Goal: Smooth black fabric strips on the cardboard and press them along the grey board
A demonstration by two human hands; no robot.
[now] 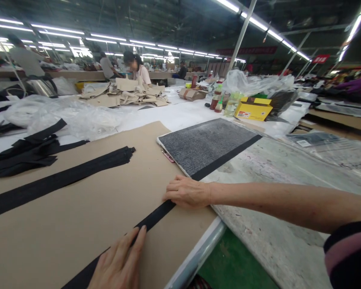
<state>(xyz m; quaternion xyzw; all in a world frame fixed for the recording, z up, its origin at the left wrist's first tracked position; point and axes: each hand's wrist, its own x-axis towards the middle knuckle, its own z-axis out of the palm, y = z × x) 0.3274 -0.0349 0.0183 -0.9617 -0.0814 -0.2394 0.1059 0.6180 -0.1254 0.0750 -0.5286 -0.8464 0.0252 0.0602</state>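
A long black fabric strip [156, 216] lies diagonally on a tan sheet of cardboard [78, 216]. My left hand [120, 261] rests flat on the strip's near part, fingers stretched out. Farther along the same strip, my right hand [188, 193] presses flat on it, at the corner where the strip meets a grey textured panel [204, 144] with a black edge band. A second black strip [60, 178] lies across the cardboard farther off.
A pile of black strips [21, 154] sits at the left beside clear plastic bags [72, 114]. A yellow box [254, 109], bottles [216, 100] and tan cut pieces [123, 94] lie farther back. Other people work at distant tables. The table's edge [198, 251] borders green floor.
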